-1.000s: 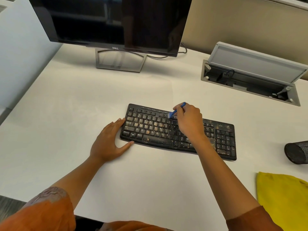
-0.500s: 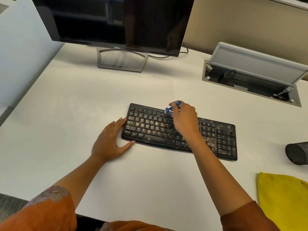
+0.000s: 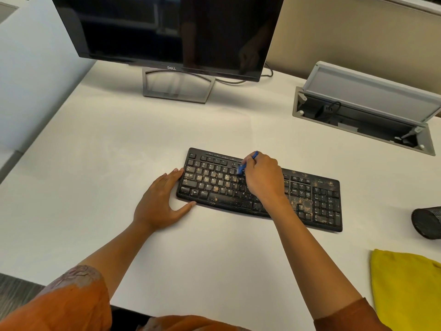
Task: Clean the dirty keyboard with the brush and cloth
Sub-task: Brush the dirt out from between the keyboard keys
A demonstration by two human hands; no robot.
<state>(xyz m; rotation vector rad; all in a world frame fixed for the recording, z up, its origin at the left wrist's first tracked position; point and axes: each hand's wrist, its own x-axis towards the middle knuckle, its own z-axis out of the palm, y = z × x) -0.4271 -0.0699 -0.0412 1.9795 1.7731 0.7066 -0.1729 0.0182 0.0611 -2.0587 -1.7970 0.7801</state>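
Left hand [image 3: 160,202] flat, right hand [image 3: 262,177] curled.

The keyboard [image 3: 260,189] lies on the desk [image 3: 95,163], its left end touching the left hand [image 3: 160,201]. The right hand [image 3: 262,177] rests over its middle keys, brush [image 3: 245,163] at the fingertips. Behind both hands stands the monitor [image 3: 167,32]. Right of the right hand sits the holder [image 3: 427,222]; nearer the person, the cloth [image 3: 408,290]. Behind and right lies the cable box [image 3: 362,111].
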